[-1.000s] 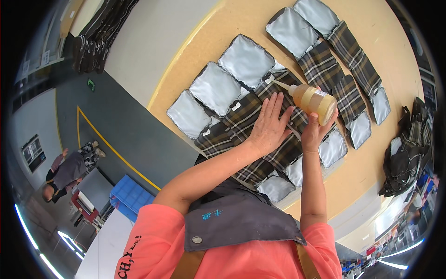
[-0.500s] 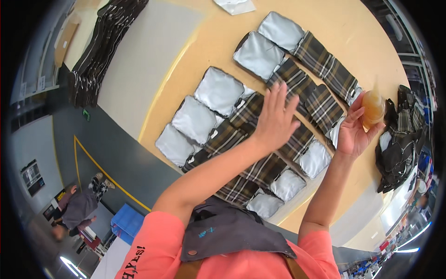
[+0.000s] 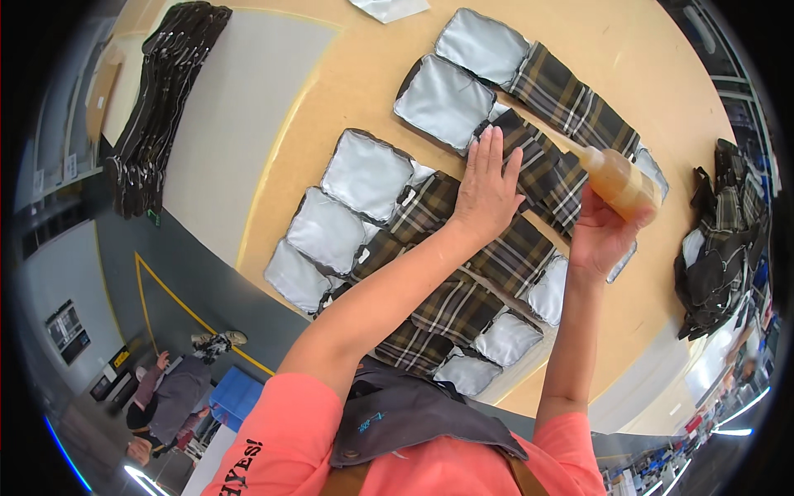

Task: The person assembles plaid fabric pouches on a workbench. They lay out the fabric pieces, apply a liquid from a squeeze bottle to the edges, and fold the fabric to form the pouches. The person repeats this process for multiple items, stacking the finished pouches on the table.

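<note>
My left hand (image 3: pixel 488 194) lies with fingers stretched out over one of the plaid fabric pieces (image 3: pixel 542 169), its fingertips near the seam by a silver-grey lining square (image 3: pixel 445 97). My right hand (image 3: pixel 597 236) is wrapped round a squeeze bottle (image 3: pixel 622 180) of amber liquid. The bottle is tilted, its thin nozzle pointing up and left above the plaid piece. Whether the tip touches the cloth I cannot tell. Several more plaid pieces with silver-grey ends lie in overlapping rows beneath and beside my left forearm.
A heap of dark and plaid fabric (image 3: pixel 719 240) sits at the table's right side. A stack of dark cloth strips (image 3: pixel 161 107) lies at far left. White paper (image 3: pixel 390 8) rests at the far edge. On the floor at left are a person (image 3: pixel 178 393) and a blue crate (image 3: pixel 237 393).
My right hand has tipped the bottle from upright to slanting, its nozzle now toward the upper left, and moved it left. My left hand has come down flatter onto the fabric.
</note>
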{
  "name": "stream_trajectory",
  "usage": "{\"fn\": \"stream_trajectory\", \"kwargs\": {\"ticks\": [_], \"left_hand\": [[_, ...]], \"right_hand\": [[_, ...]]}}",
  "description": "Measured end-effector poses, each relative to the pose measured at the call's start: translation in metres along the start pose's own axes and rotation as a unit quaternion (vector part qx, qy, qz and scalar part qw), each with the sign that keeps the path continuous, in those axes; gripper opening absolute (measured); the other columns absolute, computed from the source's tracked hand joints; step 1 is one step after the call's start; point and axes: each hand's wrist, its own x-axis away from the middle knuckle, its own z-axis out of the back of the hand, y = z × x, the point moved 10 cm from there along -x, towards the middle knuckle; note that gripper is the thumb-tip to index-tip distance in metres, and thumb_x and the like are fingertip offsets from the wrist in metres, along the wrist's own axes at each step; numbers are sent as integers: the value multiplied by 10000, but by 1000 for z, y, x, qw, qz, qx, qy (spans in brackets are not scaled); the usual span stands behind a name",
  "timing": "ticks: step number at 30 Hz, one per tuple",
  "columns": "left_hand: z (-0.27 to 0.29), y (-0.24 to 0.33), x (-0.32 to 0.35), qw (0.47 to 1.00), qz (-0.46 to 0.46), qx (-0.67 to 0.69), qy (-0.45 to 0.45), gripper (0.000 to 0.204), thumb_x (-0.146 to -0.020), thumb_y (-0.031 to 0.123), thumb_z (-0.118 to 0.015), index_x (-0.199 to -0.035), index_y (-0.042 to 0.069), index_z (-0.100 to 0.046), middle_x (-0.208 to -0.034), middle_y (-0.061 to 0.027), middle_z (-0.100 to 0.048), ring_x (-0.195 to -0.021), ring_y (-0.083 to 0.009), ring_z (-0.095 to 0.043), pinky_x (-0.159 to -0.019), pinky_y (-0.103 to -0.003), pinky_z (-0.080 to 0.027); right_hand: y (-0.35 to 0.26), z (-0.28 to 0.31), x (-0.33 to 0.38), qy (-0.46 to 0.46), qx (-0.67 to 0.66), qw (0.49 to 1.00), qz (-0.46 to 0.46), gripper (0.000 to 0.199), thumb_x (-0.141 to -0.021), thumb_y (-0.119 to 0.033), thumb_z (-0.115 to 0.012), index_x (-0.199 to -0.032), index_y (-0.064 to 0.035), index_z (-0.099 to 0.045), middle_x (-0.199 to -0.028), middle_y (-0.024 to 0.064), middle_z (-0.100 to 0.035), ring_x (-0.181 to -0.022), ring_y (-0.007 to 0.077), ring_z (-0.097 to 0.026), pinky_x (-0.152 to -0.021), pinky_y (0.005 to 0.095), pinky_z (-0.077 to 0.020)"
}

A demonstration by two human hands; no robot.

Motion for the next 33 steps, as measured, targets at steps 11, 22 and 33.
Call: {"fn": "stream_trajectory", "kwargs": {"ticks": [11,22,33], "left_hand": [[-15,13,10,999,10,12,-47,739,-806,337,-708,-1379,-1,-388,-1465,-351,-185,-1395,-471,-172,-1146,-518,-181],[-18,15,15,999,9,12,-52,709,-807,339,-702,-1355,-8,-414,-1455,-344,-208,-1390,-468,-181,-1148,-520,-182],[-17,19,18,999,5,15,-51,733,-790,343,-714,-1360,-4,-412,-1453,-340,-218,-1387,-471,-183,-1145,-523,-184]], "right_hand": [[41,-11,-2,-73,219,970,76,732,-858,-351,-712,-1369,-45,-288,-1270,114,-465,-1156,230,-509,-850,375,-533],[49,-1,7,-95,258,957,92,680,-886,-354,-682,-1340,-13,-307,-1277,125,-481,-1171,222,-491,-1005,357,-391],[50,4,5,-87,274,953,93,717,-871,-416,-683,-1344,-30,-308,-1254,121,-487,-1145,224,-508,-899,350,-475]]}}
